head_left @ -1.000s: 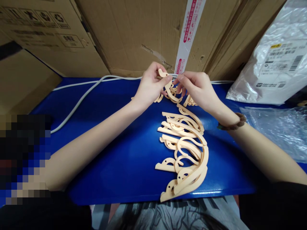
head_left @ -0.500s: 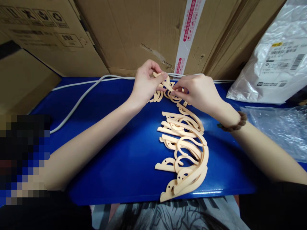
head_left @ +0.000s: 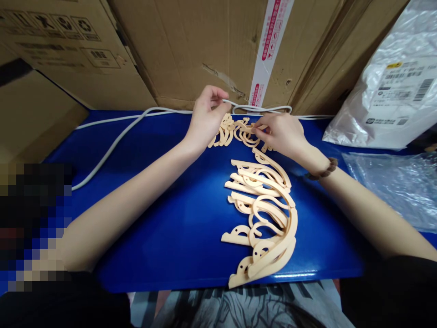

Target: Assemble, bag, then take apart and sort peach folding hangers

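Many cream curved pieces, some with small holes, lie overlapping in a long row [head_left: 269, 205] on the blue table [head_left: 164, 218]. Smaller hook-shaped pieces [head_left: 223, 132] form a cluster at the back. My left hand [head_left: 210, 111] is raised just left of and above that cluster, thumb and fingers curled close together; whatever is between the fingertips is too small to make out. My right hand [head_left: 278, 132] reaches into the cluster's right side, its thumb and forefinger pinching a small cream piece [head_left: 251, 129].
Cardboard boxes [head_left: 191, 50] stand along the back and left. A white cable [head_left: 112, 146] runs along the table's rear and left. On the right are a white plastic parcel [head_left: 392, 91] and a clear plastic bag [head_left: 392, 182].
The piece that was between both hands has left my left hand. My right hand has moved slightly right and down, to the small pieces.
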